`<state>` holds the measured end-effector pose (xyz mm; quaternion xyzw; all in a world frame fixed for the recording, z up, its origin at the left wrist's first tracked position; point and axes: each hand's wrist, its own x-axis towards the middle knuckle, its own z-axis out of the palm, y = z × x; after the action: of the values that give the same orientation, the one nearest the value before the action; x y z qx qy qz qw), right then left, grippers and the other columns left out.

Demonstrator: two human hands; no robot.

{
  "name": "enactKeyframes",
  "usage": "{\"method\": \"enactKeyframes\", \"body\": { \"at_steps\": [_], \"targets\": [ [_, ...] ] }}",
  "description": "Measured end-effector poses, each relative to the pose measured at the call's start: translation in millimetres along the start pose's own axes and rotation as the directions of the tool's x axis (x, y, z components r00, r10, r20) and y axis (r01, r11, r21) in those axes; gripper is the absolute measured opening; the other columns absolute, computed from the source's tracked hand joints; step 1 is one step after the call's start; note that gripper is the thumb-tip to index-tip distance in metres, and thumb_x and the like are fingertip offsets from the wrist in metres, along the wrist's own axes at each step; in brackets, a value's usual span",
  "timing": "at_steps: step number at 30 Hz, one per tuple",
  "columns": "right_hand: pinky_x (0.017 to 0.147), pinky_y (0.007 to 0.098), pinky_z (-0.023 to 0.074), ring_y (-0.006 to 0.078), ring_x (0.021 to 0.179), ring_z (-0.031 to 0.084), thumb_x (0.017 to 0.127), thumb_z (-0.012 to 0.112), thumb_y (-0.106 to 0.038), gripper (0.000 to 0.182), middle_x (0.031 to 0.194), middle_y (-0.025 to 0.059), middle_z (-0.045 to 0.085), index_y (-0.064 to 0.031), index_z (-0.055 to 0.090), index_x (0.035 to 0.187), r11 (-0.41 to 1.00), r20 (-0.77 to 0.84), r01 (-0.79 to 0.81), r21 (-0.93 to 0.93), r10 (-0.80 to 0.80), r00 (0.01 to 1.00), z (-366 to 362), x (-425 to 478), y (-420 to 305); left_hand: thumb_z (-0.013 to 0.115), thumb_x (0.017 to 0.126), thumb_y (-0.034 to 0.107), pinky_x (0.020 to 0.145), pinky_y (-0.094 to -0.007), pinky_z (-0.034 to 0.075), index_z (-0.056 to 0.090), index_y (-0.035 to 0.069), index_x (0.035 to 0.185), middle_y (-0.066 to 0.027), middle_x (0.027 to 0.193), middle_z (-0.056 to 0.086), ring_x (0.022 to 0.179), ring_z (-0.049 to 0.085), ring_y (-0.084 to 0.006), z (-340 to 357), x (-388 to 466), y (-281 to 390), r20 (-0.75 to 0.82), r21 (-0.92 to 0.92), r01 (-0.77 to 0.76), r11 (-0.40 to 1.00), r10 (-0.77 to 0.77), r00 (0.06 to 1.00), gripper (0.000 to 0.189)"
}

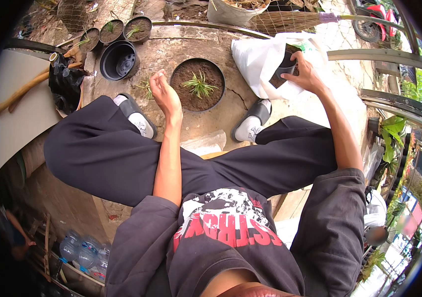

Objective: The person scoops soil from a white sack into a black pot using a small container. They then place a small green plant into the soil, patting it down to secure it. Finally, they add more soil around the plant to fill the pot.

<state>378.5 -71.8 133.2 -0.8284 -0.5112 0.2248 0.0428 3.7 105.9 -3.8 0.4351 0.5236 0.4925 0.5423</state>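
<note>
My right hand [305,72] grips the rim of a small black plastic pot [287,64] inside the mouth of a white sack [252,55], where dark soil shows. My left hand [165,91] is held with curled fingers beside a round black pot [224,84] filled with brown soil; nothing shows in it, though its palm is partly hidden. A small spider-like plant with green and pale leaves [200,84] stands in the middle of that pot. Another small plant [145,88] lies on the concrete just left of my left hand.
An empty black pot [117,61] stands at the upper left near several potted seedlings [136,30]. A black plastic bag [64,83] and wooden-handled tools [25,91] lie further left. Wire netting, a twig broom [289,21] and a white bucket [233,13] are beyond the metal edge.
</note>
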Motion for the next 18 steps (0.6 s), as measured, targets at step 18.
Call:
{"method": "enactKeyframes", "body": {
  "at_steps": [18],
  "targets": [
    [0.118, 0.0394, 0.0435, 0.0235, 0.139, 0.057, 0.112, 0.057, -0.024, 0.039, 0.143, 0.0154, 0.064, 0.0013, 0.059, 0.141, 0.222, -0.275, 0.207, 0.953, 0.343, 0.898, 144, -2, -183, 0.042, 0.114, 0.031, 0.116, -0.0437, 0.041, 0.060, 0.000, 0.143, -0.0171, 0.149, 0.058, 0.139, 0.054, -0.0332, -2, -3, -13, 0.160, 0.116, 0.003, 0.993, -0.021, 0.987, 0.045]
  ]
}}
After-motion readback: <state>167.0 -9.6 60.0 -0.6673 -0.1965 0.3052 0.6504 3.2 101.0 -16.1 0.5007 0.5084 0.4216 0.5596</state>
